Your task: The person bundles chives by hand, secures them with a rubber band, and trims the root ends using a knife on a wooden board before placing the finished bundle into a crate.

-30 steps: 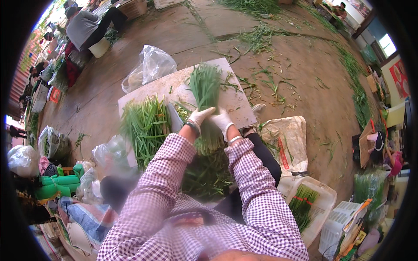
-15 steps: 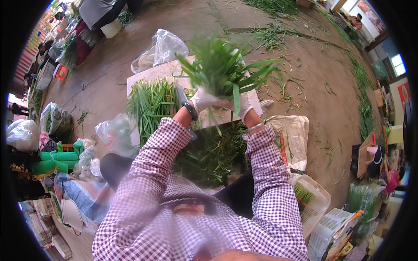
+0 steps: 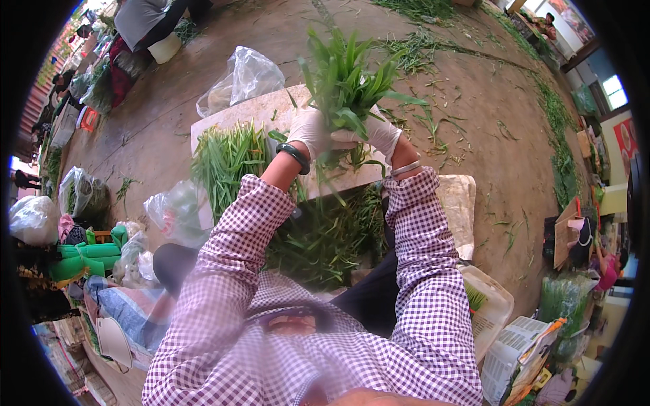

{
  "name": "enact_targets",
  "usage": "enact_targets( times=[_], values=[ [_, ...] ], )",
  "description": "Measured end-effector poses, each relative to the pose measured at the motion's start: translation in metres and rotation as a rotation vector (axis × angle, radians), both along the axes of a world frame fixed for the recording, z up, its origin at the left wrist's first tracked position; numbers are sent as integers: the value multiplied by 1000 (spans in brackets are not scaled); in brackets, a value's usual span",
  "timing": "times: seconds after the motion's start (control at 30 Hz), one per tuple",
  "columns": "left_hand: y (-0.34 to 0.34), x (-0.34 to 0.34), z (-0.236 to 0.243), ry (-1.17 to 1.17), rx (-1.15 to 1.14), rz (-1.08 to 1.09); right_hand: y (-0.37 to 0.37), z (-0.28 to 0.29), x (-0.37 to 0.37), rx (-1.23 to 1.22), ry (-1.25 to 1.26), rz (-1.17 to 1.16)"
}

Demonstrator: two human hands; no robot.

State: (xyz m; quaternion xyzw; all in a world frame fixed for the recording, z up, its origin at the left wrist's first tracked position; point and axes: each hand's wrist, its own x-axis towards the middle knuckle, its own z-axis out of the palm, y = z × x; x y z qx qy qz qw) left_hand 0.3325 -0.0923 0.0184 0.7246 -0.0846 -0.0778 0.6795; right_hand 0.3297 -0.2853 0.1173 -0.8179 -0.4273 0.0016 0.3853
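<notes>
Above a pale board (image 3: 277,108), a bunch of long, flat-leaved greens (image 3: 352,78) stands upright between my gloved hands. My left hand (image 3: 308,132), a dark bangle at its wrist, closes round the left side of the bunch. From the other side my right hand (image 3: 382,137) wraps the bunch low down, its fingers partly behind the leaves. On the board's left lies a stack of greens (image 3: 230,166), its pale stalk ends pointing away from me. Below the board's near edge, in front of my lap, is a loose heap of greens (image 3: 325,243).
A clear plastic bag (image 3: 247,74) stands behind the board, another (image 3: 179,210) at its left. To my right are a pale sack (image 3: 458,210) and a plastic basket (image 3: 494,301) with greens inside. Cut leaves litter the floor. A seated person (image 3: 145,27) is far left.
The bunch has been drawn together and stands more upright, its leaves less spread. My right hand has turned and come round its side. The knife seen on the board before is now hidden.
</notes>
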Motion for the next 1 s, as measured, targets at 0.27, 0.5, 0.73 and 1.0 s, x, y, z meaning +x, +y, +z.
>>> enact_targets(
  times=[0.27,0.5,0.73,1.0],
  values=[
    [-37,-24,66,-215,-116,-47,15,-5,-9,474,342,-59],
    [-38,-37,67,-136,193,177,42,3,-4,781,361,-340],
    [20,-99,51,-301,103,194,28,-14,8,193,225,-559],
    [22,-161,-18,303,-275,363,-20,-27,23,465,285,-517]
  ],
)
